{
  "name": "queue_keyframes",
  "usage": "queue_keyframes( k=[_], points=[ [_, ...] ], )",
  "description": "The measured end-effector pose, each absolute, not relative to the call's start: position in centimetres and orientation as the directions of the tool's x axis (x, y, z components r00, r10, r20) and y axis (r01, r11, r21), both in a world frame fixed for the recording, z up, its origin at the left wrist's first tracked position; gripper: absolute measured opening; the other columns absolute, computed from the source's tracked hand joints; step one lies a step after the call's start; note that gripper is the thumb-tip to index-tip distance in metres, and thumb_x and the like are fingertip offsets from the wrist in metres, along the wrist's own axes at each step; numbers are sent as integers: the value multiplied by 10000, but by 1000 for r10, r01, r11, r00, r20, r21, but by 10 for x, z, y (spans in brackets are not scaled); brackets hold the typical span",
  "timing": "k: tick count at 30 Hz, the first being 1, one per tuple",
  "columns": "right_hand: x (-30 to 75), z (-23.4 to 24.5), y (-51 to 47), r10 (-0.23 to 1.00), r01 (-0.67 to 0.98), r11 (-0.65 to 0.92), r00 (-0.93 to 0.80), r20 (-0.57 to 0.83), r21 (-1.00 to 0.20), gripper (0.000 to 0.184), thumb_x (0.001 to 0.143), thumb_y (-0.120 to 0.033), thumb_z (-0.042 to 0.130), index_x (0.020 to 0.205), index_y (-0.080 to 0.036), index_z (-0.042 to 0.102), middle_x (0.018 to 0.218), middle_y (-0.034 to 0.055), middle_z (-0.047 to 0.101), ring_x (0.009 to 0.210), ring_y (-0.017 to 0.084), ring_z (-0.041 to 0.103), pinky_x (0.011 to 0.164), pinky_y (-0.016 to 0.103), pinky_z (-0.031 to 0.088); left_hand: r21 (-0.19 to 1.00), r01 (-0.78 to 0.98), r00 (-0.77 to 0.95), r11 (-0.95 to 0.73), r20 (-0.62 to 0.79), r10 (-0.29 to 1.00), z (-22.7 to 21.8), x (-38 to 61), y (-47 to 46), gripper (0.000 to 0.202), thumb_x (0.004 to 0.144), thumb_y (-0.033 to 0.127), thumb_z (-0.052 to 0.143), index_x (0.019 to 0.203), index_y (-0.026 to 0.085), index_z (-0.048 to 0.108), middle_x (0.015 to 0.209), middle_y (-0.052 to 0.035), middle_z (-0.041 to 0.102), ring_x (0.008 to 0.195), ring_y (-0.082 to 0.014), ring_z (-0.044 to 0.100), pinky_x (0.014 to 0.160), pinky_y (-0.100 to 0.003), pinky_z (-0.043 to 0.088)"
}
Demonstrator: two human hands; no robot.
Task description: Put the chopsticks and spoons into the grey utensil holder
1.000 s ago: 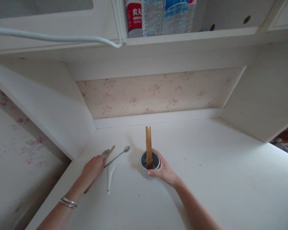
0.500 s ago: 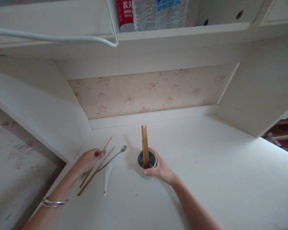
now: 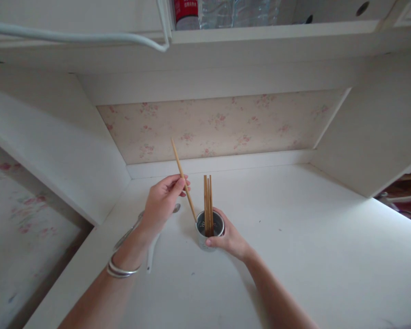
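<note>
ok so left hand (image 3: 166, 196) has a slim tan wooden chopstick (image 3: 178, 161) pinched in its fingertips, slanting, low end right at the rim of a round silver-grey cup (image 3: 202, 242), right hand (image 3: 230, 241) half-curled around that, brown wooden chopsticks (image 3: 208, 201) standing inside

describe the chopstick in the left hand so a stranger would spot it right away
On the white counter, the right hand grips a cup. Beside it, the left hand holds the chopstick, slanted, its lower end by the cup. Unlike the upright chopsticks inside, it is held alone, leaning left.
</note>
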State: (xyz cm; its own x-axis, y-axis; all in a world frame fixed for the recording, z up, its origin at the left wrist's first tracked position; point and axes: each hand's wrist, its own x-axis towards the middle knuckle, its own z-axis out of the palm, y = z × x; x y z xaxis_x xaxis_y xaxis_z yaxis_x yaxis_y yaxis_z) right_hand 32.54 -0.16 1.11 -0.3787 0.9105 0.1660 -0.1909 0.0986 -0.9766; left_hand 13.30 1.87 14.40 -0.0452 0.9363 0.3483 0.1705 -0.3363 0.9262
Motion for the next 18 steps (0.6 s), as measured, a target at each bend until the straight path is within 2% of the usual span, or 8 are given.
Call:
queue_keyframes(
  k=[4,9,18],
  points=[
    [326,15,-2,905,-194,116,-383,184,-974,895,554,-336,885,1311,-240,415,1217,82,601,1118,266,560,991,442,418,936,242,21,-256,259,966,115,151,28,417,834,501,575,1017,143,685,922,-79,723,813,-173,647,714,-274,511],
    [326,16,-1,903,-182,139,-380,200,-973,918,545,-346,888,1328,-241,421,1307,100,554,1207,289,509,1045,472,369,926,328,84,-187,169,982,81,158,28,406,842,509,556,996,166,710,927,-54,735,852,-190,660,801,-297,499],
    [326,15,-2,898,-233,115,-391,202,-966,920,552,-328,886,1328,-222,404,1295,102,559,1189,269,523,1038,448,379,907,380,119,-182,147,982,66,162,16,373,870,468,525,988,185,737,1010,-58,727,902,-206,651,829,-308,482]
  ],
)
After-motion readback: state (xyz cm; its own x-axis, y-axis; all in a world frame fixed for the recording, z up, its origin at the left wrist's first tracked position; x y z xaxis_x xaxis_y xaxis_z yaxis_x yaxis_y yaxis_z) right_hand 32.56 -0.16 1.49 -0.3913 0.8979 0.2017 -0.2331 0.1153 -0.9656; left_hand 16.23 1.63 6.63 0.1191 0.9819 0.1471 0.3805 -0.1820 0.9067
